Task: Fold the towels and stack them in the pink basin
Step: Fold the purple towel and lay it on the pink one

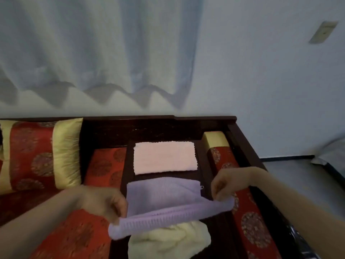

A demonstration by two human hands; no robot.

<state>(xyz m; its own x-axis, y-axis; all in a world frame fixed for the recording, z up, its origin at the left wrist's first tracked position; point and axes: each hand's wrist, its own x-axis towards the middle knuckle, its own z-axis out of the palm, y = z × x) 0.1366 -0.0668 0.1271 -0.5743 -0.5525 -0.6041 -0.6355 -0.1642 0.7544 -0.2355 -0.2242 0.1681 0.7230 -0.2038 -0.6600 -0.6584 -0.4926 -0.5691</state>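
left hand (104,204): pinching the purple towel (164,206) at its near-left corner
right hand (226,186): pinching the right corner
pink towel (164,157): folded flat, just behind
yellow towel (168,240): crumpled underneath

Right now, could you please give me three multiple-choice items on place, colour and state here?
1. Where is the pink towel? A) beyond the purple towel B) on the red pillow C) on the floor
2. Which colour is the towel that the left hand and right hand pinch? A) green B) purple C) white
3. How does the yellow towel lie? A) folded flat B) crumpled C) rolled
Answers: 1 A, it lies farther off; 2 B, both pinch its lilac edge; 3 B, a rumpled heap.
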